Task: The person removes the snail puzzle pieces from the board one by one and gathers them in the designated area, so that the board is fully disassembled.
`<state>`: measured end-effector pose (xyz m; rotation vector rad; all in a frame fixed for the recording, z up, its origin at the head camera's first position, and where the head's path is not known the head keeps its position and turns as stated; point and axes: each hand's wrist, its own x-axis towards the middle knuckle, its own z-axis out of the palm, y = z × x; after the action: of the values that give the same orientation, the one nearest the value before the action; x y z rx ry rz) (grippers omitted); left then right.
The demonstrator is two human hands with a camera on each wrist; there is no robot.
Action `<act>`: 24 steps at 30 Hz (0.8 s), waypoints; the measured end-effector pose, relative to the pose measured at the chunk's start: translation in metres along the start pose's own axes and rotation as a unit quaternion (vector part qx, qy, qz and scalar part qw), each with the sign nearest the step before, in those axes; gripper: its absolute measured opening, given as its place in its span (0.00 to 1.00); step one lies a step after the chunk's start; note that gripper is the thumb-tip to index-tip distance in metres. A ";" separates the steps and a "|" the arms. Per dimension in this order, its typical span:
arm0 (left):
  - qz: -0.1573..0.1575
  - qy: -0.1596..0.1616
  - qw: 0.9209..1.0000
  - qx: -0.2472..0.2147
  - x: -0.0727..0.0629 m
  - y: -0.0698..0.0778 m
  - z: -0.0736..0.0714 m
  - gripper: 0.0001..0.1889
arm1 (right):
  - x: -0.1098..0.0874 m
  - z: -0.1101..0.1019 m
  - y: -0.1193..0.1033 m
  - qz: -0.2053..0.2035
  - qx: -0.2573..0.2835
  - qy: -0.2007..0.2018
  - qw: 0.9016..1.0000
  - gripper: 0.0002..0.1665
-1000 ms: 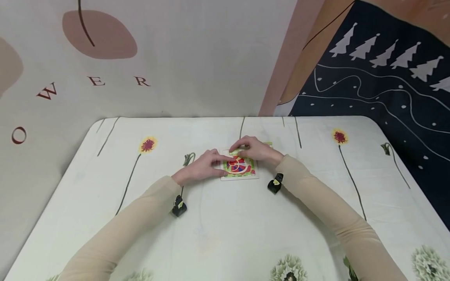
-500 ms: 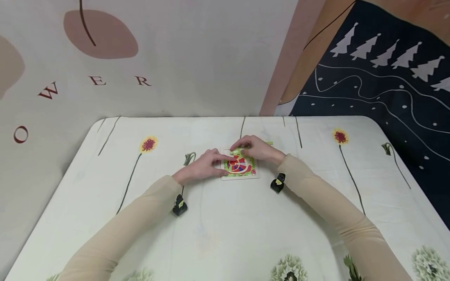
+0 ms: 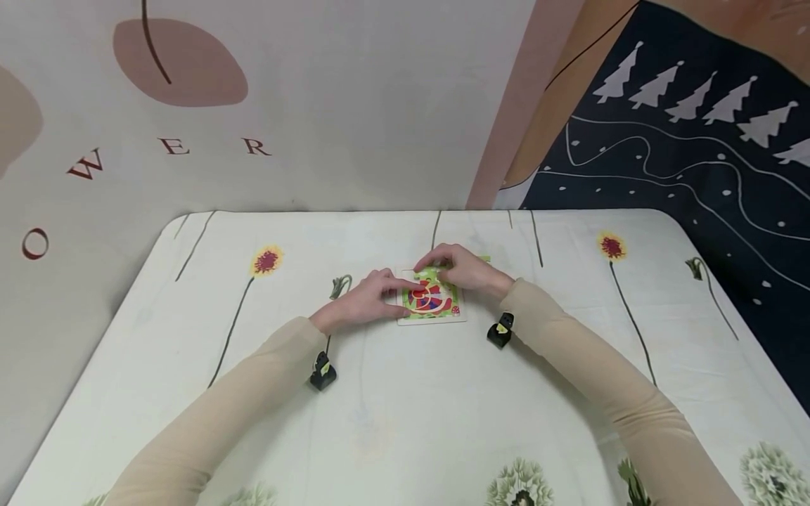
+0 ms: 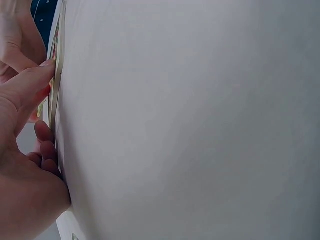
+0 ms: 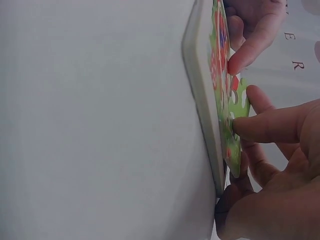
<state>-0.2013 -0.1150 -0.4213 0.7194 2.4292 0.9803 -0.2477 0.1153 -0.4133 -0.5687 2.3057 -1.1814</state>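
Behind the white flowered tabletop (image 3: 367, 422) rises a pale lettered wall (image 3: 348, 105), with a navy hanging (image 3: 696, 147) of white trees at the right. The puzzle (image 3: 433, 302) lies flat near the tabletop's far edge, between the hands. The left hand (image 3: 365, 302) has thumb and index spread, both touching it; the right hand (image 3: 465, 270) pinches a green piece (image 5: 238, 107). The right wrist view shows that piece tilted over the puzzle, unclear from the head; only the head view shows a green strip (image 3: 485, 258) beyond the right hand.
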 end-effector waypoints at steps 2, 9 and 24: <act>0.003 0.001 1.000 0.000 0.000 0.000 0.000 0.26 | 0.000 0.001 0.000 0.004 -0.004 0.004 1.000 0.24; 0.005 0.002 1.000 -0.006 -0.001 0.000 0.000 0.26 | -0.002 0.001 -0.002 -0.018 -0.041 0.011 0.999 0.23; 0.001 0.001 1.000 -0.002 0.000 -0.001 0.001 0.26 | -0.002 0.000 -0.004 -0.067 -0.110 0.011 0.992 0.21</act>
<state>-0.2008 -0.1153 -0.4226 0.7198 2.4281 0.9874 -0.2450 0.1142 -0.4094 -0.8045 2.4678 -1.0026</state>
